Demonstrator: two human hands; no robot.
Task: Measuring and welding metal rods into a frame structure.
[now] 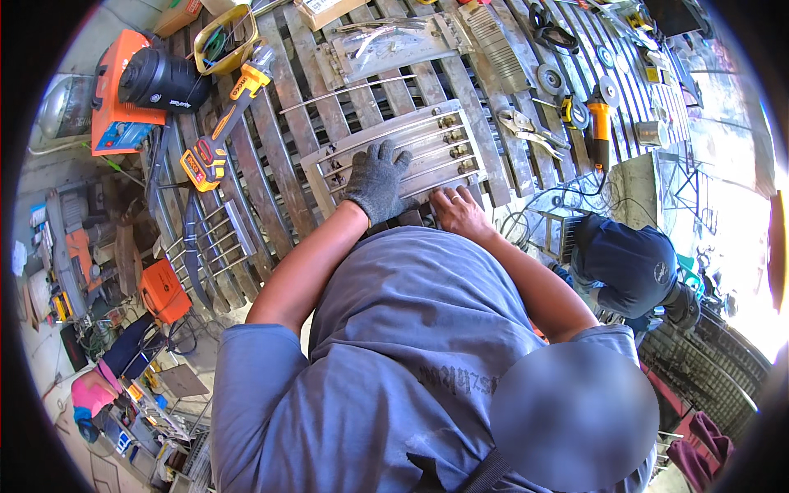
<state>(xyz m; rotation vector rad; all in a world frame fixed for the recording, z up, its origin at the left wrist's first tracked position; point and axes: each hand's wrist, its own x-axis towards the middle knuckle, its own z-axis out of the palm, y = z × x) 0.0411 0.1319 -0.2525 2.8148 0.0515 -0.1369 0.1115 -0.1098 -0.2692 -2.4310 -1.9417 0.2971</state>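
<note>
A flat metal frame point(386, 135) with several parallel rods across it lies on the slatted metal table in front of me. My left hand point(377, 179), in a dark grey work glove, rests on the left part of the frame, fingers spread over the rods. At the frame's near right edge is my right hand point(462, 212), bare and wearing a ring. Its fingers are bent and close together, and whatever they may grip is hidden. Small dark clamp-like fittings sit along the rods' ends.
Left of the frame lies a yellow cordless angle grinder point(226, 123); beyond stand a black jug point(164, 78) and orange machine point(123, 94). Locking pliers point(530, 131), a tape measure point(574, 112) and a corded grinder point(602, 123) lie right. A person point(629, 267) crouches at right.
</note>
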